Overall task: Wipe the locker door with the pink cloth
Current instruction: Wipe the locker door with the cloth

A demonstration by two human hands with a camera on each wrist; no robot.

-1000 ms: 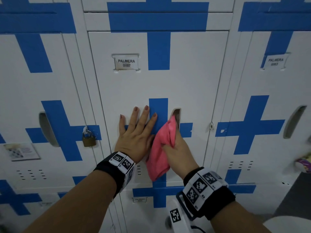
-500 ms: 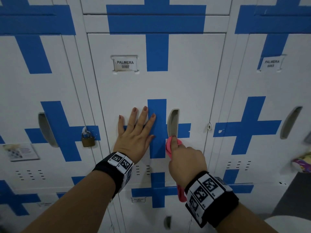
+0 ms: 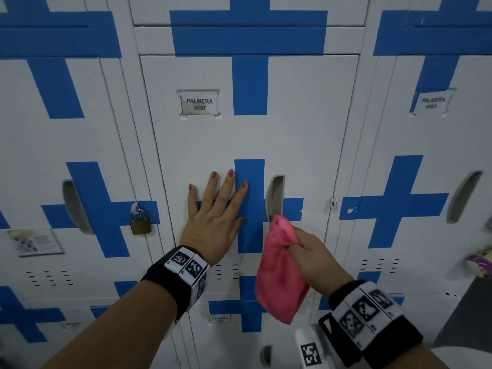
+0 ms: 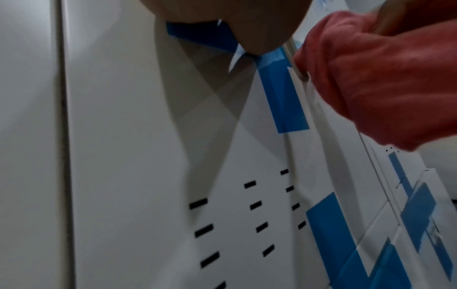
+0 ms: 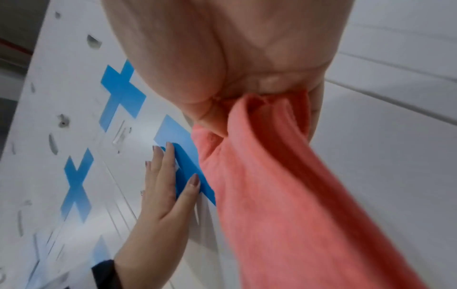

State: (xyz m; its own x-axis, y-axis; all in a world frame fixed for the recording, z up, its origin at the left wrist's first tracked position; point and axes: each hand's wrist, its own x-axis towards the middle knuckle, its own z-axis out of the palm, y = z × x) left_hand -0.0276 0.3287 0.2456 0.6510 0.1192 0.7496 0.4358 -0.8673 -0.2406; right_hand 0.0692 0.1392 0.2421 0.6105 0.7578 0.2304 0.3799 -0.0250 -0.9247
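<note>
1 left hand (image 3: 213, 222) flat w/ fingers (image 3: 227, 186) spread on locker door (image 3: 300, 134); 1 right hand (image 3: 314, 255) fingers clamping 1 pink cloth (image 3: 279, 278).

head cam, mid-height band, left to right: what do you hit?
Left locker's handle recess → padlock → left hand flat on the middle locker door → that door's handle recess → right hand gripping the pink cloth → right locker's handle recess.
</note>
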